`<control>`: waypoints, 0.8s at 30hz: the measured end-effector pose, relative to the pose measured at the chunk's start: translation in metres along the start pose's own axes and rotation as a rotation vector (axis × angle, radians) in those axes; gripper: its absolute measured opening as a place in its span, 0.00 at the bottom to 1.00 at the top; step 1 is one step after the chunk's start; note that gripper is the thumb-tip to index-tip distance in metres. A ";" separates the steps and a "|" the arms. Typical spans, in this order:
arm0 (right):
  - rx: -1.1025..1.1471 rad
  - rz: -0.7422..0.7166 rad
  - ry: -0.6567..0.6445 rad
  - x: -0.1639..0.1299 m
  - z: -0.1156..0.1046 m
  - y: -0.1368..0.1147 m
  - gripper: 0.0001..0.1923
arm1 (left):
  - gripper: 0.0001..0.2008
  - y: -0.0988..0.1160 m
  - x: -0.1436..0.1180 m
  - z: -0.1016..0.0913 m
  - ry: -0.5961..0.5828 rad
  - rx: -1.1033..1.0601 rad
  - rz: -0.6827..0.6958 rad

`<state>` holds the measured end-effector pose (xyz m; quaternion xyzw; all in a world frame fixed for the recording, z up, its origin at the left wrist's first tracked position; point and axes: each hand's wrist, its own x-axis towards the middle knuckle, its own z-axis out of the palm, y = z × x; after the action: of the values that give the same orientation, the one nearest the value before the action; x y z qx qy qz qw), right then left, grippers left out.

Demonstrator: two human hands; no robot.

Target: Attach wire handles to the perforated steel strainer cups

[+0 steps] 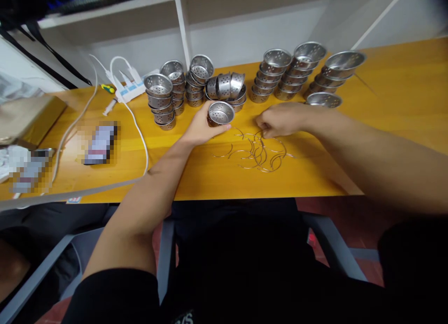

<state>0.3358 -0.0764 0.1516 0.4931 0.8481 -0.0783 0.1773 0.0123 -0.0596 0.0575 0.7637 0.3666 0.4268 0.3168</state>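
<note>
My left hand (200,126) is wrapped around a perforated metal cup (220,115), its open mouth turned up toward me. To the right, my right hand (282,120) is closed with fingers curled down at the upper edge of a loose pile of curved metal wires (258,152). Whatever those fingers pinch is hidden. Behind the held cup, several similar cups lie tipped on their sides (224,86). One low cup (324,100) stands just beyond my right wrist, partly covered by the forearm.
Stacks of perforated cups stand at the back left (161,102) and back right (271,76). A white power strip (131,91) trails cables across the wooden table (196,179). A phone (101,143), a syringe (110,107) and a cardboard box (38,118) lie left. Someone sits at left.
</note>
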 end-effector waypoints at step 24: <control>1.034 -0.199 0.593 -0.015 -0.026 -0.047 0.08 | 0.47 -0.007 0.002 0.003 0.060 -0.017 -0.041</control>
<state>0.2956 -0.1042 0.1792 0.4346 0.7555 -0.3557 -0.3373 0.0142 -0.0546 0.0519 0.7403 0.3876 0.4458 0.3207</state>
